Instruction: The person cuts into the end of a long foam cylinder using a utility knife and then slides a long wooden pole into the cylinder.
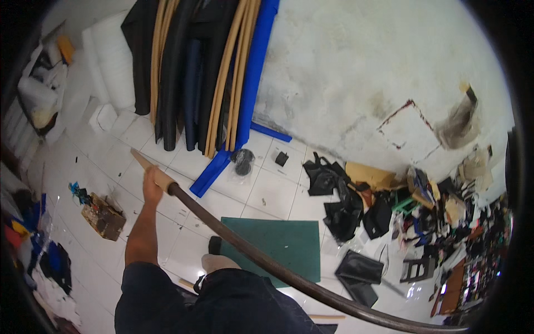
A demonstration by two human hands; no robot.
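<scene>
My left hand (151, 186) is closed round the tan cardboard tube (163, 180) that sticks out of one end of a long, dark brown roll (239, 245). The roll slants across the view from my left hand down to the lower right and looks bent by the lens. Its surface is smooth; I cannot tell the material. Beneath its middle lies a green cutting mat (283, 239) on the floor. My right hand is out of view.
Upright rolls in black (172, 72) and blue (257, 72), with tan tubes, lean at the back wall. A small worn wooden box (104, 217) stands left. Black pieces (347, 206), a black folded sheet (359, 273) and a cluttered heap (445, 222) lie right on the white tiled floor.
</scene>
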